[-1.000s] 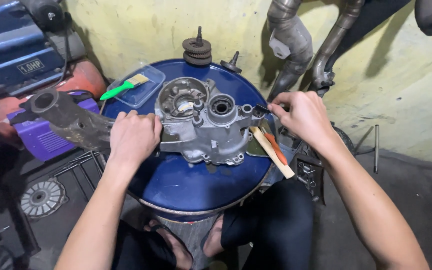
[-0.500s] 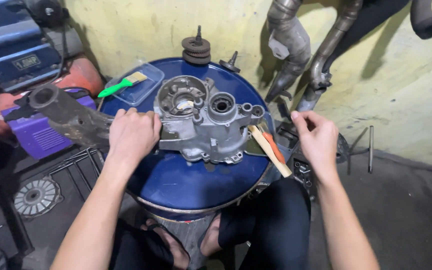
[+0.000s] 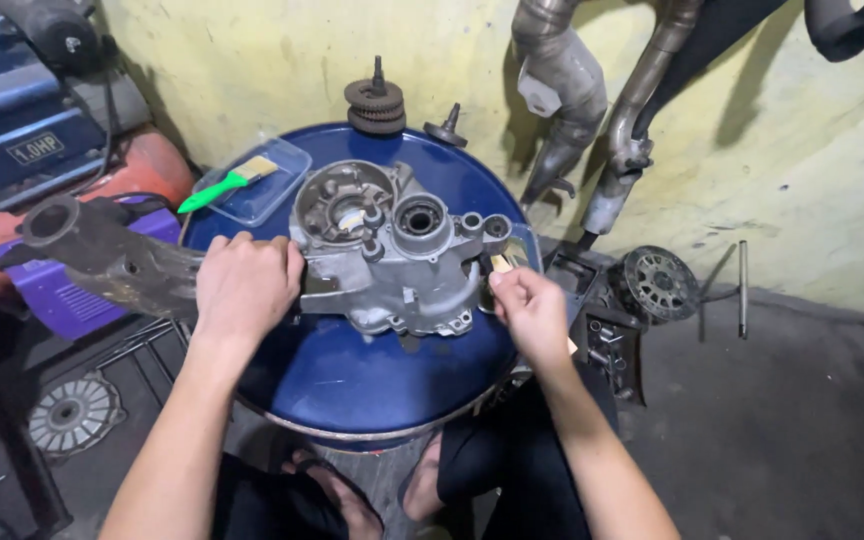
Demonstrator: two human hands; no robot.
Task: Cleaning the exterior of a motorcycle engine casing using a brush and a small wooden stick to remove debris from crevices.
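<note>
Crankcase half [image 3: 392, 250], bare grey aluminium, lies open side up at the centre of the frame on the blue drum lid [image 3: 352, 370]; its bores look stripped, so I judge disassembly largely done. My left hand [image 3: 244, 285] is clamped on its left edge. My right hand [image 3: 530, 312], just right of it, pinches a pale wooden handle [image 3: 501, 263], fingers closed

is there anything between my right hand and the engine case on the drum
Nothing visible. Your right hand is already at the right edge of the grey engine case on the blue drum, fingers by a wooden handle there. Your left hand rests against its left side.
</note>
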